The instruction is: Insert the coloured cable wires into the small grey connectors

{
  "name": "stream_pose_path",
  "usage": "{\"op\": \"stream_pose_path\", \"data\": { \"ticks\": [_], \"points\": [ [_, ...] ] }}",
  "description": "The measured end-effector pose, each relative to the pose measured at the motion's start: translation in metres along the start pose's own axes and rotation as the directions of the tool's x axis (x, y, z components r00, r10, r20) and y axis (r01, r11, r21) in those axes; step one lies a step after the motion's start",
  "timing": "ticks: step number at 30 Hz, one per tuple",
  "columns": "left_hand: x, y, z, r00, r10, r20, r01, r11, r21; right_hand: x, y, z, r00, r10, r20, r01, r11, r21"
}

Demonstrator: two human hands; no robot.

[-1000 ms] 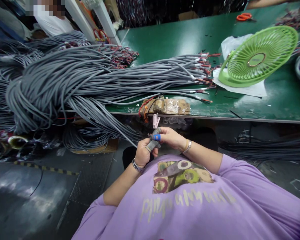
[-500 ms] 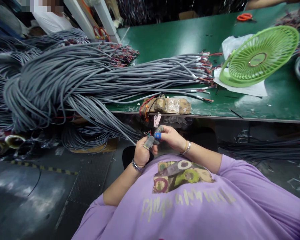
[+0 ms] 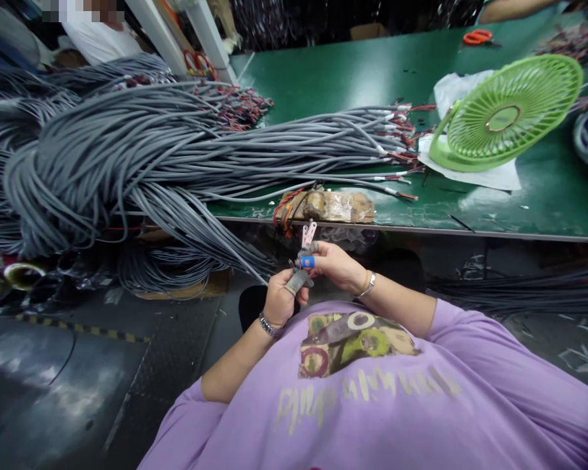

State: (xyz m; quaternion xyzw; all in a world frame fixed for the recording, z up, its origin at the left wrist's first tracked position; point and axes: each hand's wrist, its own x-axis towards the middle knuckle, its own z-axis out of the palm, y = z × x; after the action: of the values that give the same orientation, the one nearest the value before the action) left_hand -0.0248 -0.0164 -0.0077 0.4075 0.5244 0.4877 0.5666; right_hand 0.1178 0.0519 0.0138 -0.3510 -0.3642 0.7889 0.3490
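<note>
Just off the bench edge, my left hand (image 3: 280, 299) pinches the end of a grey cable (image 3: 255, 275), with a grey cover on the thumb. Thin coloured wires (image 3: 294, 263) stick out above its fingertips. My right hand (image 3: 339, 267) is closed with its fingertips at these wires; it wears grey finger covers and a blue band. The exact grip is hidden by the fingers. Right behind its fingertips stands a small pale pink forked piece (image 3: 308, 234). Behind that, a small cylindrical motor-like part (image 3: 314, 204) with red and black leads is taped to the bench edge.
Large bundles of grey cables (image 3: 93, 150) cover the left of the green bench (image 3: 333, 78). A green fan (image 3: 504, 121) stands at the right on white sheeting. Orange-handled scissors (image 3: 477, 37) lie farther back. A person in white (image 3: 100, 39) is at the far left.
My right hand has moved slightly left and closed over the wire ends, which were spread and more visible before. My left hand has barely shifted.
</note>
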Motion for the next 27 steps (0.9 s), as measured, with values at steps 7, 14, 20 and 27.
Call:
{"op": "stream_pose_path", "data": {
  "ticks": [7, 14, 20, 27],
  "points": [
    [-0.001, 0.001, 0.000, 1.000, 0.005, -0.011, -0.004, 0.996, 0.087, 0.000, 0.001, 0.001, 0.998, -0.022, -0.057, 0.022, 1.000, -0.015],
    [-0.004, 0.010, 0.004, 0.998, 0.044, -0.039, -0.039, 0.990, 0.135, 0.000, 0.001, -0.004, 0.996, -0.003, -0.086, 0.003, 1.000, 0.004],
    [-0.004, 0.002, 0.003, 0.996, 0.072, -0.043, -0.065, 0.989, 0.135, 0.003, 0.007, -0.011, 0.997, 0.001, -0.076, 0.002, 0.999, 0.034],
    [-0.005, 0.003, 0.003, 0.994, 0.090, -0.053, -0.082, 0.986, 0.146, 0.004, 0.006, -0.012, 0.997, 0.072, -0.019, -0.070, 0.991, 0.110]
  ]
}}
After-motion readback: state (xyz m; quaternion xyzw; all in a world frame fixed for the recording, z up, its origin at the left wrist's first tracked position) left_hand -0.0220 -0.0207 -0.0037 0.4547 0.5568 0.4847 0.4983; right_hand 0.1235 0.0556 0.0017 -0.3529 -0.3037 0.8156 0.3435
